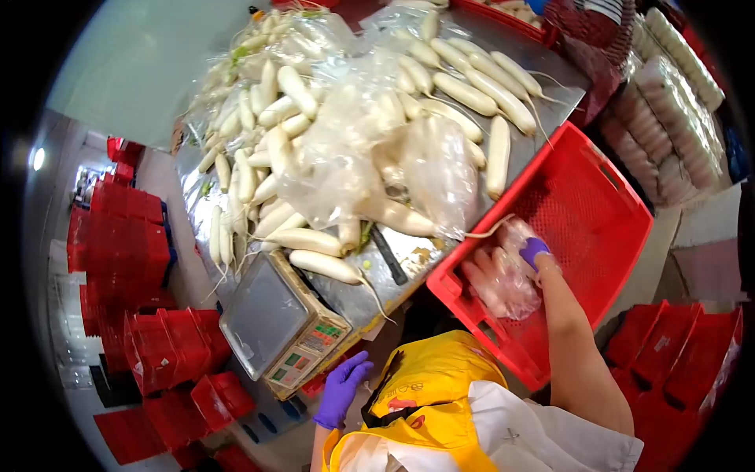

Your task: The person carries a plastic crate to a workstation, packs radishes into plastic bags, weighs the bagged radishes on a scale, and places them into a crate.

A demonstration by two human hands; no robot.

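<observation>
While a metal table (pixel 521 160) spreads under a heap of white radishes (pixel 295 90), a red crate (pixel 590 212) sits just beside its edge, with a scale (pixel 267 315) at the near corner. A clear bag of radishes (pixel 503 285) lies inside the crate, under the gloved right hand (pixel 535 250), whose hidden fingers leave its grip uncertain. The left hand (pixel 344 387) is empty, fingers loosely extended, near the scale. The step appears to be settling the bag; the next move likely calls for lifting that hand clear.

Produce packing room: heaped white radishes (pixel 297 90), weighing scale (pixel 266 315), stacked red crates (pixel 126 236)
</observation>
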